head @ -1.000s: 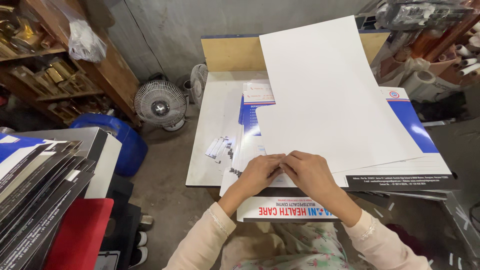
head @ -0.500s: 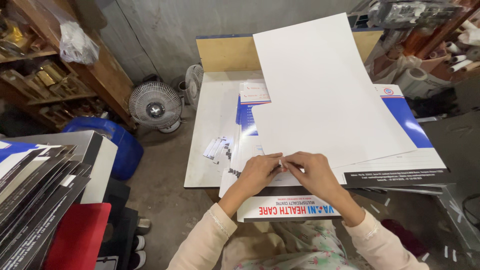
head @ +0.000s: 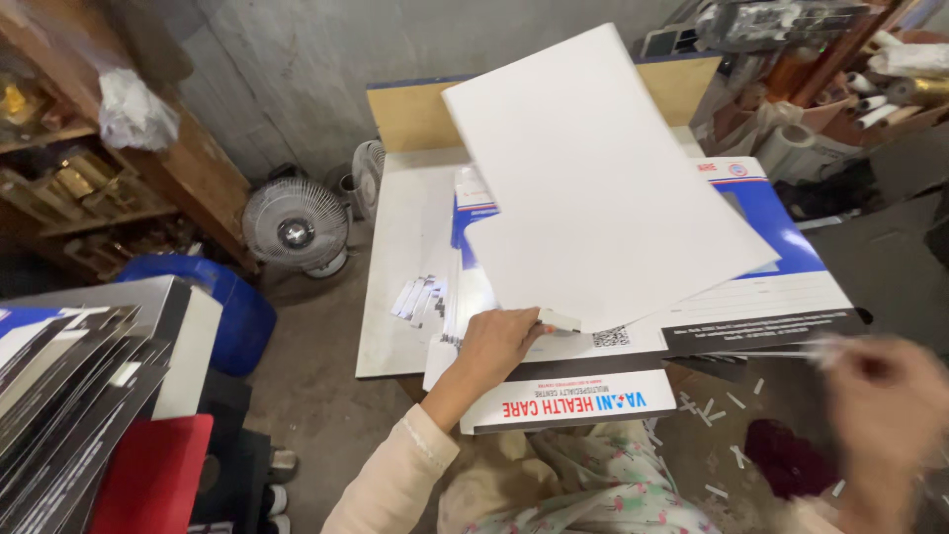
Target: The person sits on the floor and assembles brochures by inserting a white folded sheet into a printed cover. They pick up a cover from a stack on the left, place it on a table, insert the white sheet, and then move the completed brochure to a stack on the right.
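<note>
While pinning the white sheet by its near corner atop the printed stack on the bench, left hand pinched shut, right hand blurred, grip unclear.

Right hand pulled away rightward, blurred; white sheet lifted higher.
</note>
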